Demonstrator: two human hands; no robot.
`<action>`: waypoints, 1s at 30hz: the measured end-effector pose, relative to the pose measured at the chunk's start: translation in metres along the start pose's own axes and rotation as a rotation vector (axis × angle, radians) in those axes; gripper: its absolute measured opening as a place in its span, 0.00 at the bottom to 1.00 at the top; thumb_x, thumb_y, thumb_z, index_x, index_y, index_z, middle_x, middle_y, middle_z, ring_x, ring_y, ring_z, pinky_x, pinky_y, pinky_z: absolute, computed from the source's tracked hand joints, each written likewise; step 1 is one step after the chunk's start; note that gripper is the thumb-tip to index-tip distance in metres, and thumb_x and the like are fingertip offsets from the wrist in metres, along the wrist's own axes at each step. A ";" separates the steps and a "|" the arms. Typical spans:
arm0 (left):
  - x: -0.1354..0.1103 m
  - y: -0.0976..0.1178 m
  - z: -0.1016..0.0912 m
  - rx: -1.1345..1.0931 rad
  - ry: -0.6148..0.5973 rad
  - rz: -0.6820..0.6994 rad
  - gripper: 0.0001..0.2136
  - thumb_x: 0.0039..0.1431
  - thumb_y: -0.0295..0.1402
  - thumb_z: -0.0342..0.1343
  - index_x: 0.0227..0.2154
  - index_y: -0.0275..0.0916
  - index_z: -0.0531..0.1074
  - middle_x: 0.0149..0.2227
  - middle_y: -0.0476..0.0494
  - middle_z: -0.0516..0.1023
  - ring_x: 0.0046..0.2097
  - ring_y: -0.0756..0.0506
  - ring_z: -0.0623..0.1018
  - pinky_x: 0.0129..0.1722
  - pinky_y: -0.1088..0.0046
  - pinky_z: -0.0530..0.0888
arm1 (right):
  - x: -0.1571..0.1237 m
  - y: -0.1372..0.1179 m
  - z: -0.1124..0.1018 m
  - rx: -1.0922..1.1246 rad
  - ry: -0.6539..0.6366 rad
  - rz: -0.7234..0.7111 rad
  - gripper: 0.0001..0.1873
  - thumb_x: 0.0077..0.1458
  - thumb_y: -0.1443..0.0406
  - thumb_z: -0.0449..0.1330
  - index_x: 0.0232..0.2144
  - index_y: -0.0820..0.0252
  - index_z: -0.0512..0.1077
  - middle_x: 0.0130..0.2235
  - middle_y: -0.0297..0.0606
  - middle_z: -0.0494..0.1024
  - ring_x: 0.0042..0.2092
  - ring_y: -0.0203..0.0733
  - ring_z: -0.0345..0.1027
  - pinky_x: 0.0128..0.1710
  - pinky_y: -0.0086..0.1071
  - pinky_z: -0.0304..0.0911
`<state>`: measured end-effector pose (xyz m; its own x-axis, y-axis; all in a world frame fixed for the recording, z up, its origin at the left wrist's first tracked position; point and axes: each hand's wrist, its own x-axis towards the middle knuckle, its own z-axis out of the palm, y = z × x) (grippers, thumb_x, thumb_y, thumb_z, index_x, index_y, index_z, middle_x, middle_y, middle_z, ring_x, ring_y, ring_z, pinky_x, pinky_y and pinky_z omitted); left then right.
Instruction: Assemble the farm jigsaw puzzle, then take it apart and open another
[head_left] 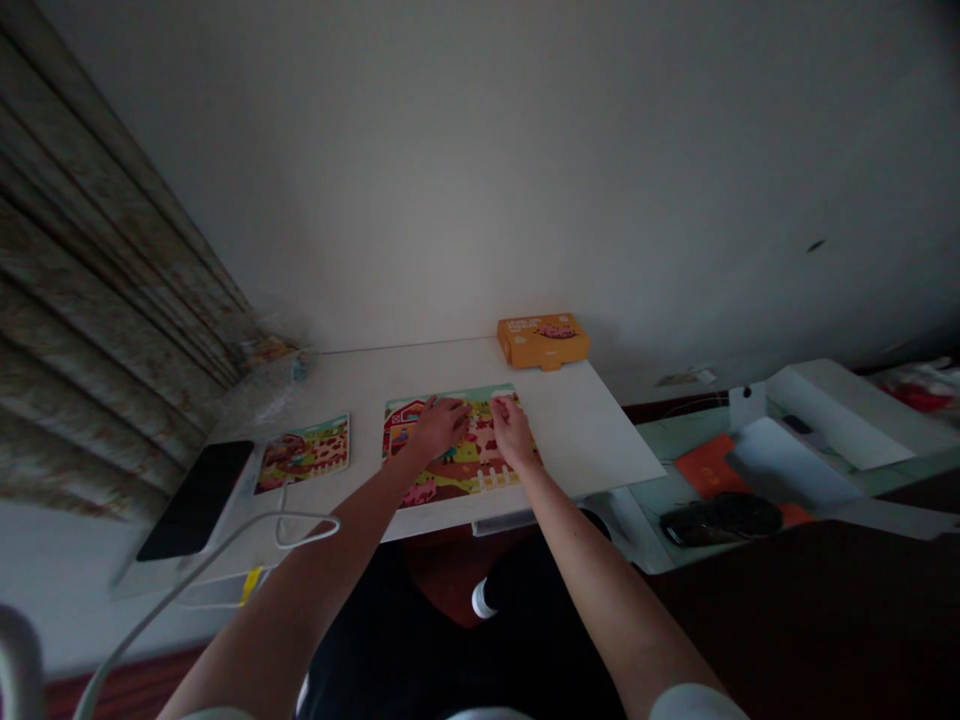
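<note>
A colourful farm jigsaw puzzle (457, 475) lies on the white table (592, 430) in front of me. My left hand (439, 424) rests flat on its upper left part, fingers spread over the red barn picture. My right hand (511, 428) lies on the puzzle's upper right part, fingers together and pressing down on a piece. Neither hand lifts anything that I can make out.
A smaller farm picture card (304, 455) lies left of the puzzle. An orange puzzle box (543, 340) stands at the table's back edge. A dark tablet (197, 498) and a white cable (225, 560) are at the left. A curtain hangs far left; a cluttered side table (750, 480) stands right.
</note>
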<state>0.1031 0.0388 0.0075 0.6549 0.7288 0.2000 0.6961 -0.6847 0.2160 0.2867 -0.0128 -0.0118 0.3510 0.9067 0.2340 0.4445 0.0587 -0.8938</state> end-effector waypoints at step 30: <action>-0.016 0.017 0.016 0.117 -0.110 0.050 0.26 0.75 0.44 0.38 0.69 0.39 0.61 0.72 0.33 0.61 0.72 0.37 0.61 0.69 0.42 0.57 | -0.002 -0.006 -0.002 0.073 0.007 -0.014 0.21 0.64 0.47 0.52 0.38 0.56 0.73 0.35 0.41 0.80 0.36 0.46 0.73 0.38 0.36 0.67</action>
<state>0.1091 0.0156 -0.0075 0.7136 0.6933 0.1002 0.6868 -0.7206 0.0946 0.2847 -0.0153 -0.0061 0.3509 0.9028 0.2487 0.3879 0.1016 -0.9161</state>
